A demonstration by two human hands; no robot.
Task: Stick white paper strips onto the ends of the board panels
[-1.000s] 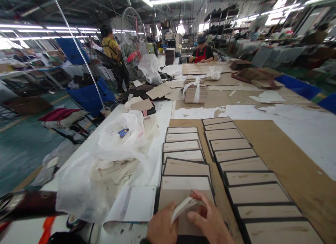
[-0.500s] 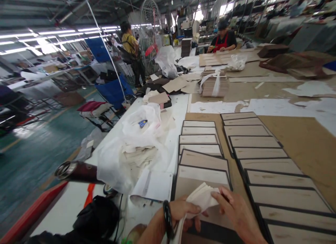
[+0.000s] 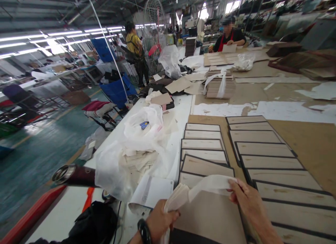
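My left hand point(image 3: 160, 219), with a dark bangle at the wrist, is closed round a folded stack of thin off-white sheets point(image 3: 177, 198). My right hand point(image 3: 248, 200) pinches the end of one thin white sheet point(image 3: 214, 184), which stretches across from the stack. Whether it is paper or cloth I cannot tell. Beneath both hands lies a beige panel with dark edges point(image 3: 210, 216). Beyond it, overlapping beige panels point(image 3: 207, 164) run away from me in a row. A second row of dark-edged panels point(image 3: 280, 174) lies to the right of my right hand.
An open plastic bag point(image 3: 110, 167) of off-white pieces stands on the left, beside a printed sheet point(image 3: 153, 191) and a dark red flask point(image 3: 78, 176). A tied stack of beige pieces point(image 3: 219, 85) is farther back. A co-worker in a red apron point(image 3: 228, 41) sits across the table.
My hands have moved apart: the left toward the left with the stack, the right toward the right, drawing one sheet out between them. The co-worker across the table now holds up a light piece.
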